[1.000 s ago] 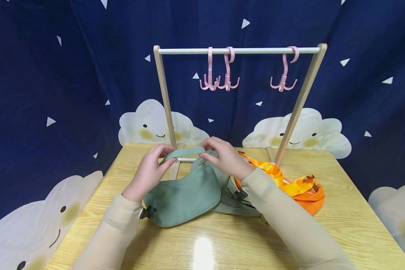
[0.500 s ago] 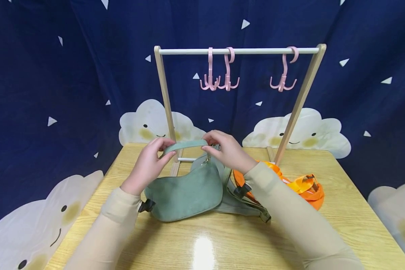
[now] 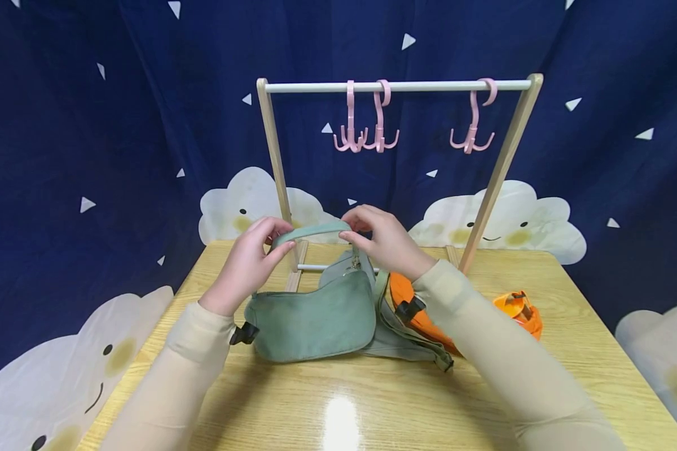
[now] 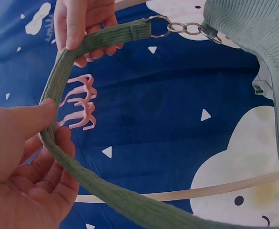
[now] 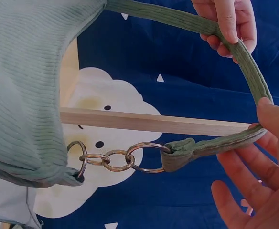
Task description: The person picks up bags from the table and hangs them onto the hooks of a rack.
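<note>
Against a blue curtain [image 3: 203, 113], the left hand [image 3: 247, 266] and right hand [image 3: 388, 243], fingers bent in, pinch the strap [image 3: 316, 230] of the front bag [image 3: 313, 319], just below mid-frame, so this looks like picking up, and next likely needs a steady pinch.

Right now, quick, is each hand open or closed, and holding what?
Left hand: closed, holding the strap of the front green bag.
Right hand: closed, holding the same strap, nearer its metal chain.

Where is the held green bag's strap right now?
In the head view, the strap is just left of centre, above the green bag, pinched by the left hand and the right hand.
</note>
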{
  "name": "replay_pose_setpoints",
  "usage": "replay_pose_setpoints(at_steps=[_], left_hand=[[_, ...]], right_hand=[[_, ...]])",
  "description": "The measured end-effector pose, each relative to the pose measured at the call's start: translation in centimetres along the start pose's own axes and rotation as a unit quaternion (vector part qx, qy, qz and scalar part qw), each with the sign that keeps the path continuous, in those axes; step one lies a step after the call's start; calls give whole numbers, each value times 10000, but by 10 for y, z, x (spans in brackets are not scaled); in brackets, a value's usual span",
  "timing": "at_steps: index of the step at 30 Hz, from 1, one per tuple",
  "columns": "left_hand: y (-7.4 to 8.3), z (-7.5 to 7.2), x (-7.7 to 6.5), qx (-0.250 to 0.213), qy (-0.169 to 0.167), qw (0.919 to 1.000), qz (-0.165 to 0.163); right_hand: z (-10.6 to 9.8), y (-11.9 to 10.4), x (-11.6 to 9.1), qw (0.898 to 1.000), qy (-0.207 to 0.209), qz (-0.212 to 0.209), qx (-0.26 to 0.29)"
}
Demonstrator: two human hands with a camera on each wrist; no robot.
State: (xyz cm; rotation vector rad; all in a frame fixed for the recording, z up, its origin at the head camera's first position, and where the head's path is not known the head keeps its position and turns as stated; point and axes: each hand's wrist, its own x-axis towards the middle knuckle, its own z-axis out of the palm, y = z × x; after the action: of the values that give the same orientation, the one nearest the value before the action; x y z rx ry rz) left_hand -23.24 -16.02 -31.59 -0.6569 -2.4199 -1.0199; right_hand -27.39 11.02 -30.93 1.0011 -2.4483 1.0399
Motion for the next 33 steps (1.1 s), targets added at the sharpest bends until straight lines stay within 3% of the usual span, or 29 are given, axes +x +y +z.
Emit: replay_pose_setpoints(at_steps=[8,19,25,33], left_hand=[[6,-1,8,-229,79,9997,0],[19,-1,24,-702,467,9963,-156],[25,-4,31,-806,627,9948,-44],[33,-11,40,-953,620,9935,-56]], right_hand=[[-11,-5,5,9997,152,162,-66],[-24,-11,12,9988,387,304,43],[-30,-13,14,9981,506,324,101],[-39,-19,18,9967,587,495,257]])
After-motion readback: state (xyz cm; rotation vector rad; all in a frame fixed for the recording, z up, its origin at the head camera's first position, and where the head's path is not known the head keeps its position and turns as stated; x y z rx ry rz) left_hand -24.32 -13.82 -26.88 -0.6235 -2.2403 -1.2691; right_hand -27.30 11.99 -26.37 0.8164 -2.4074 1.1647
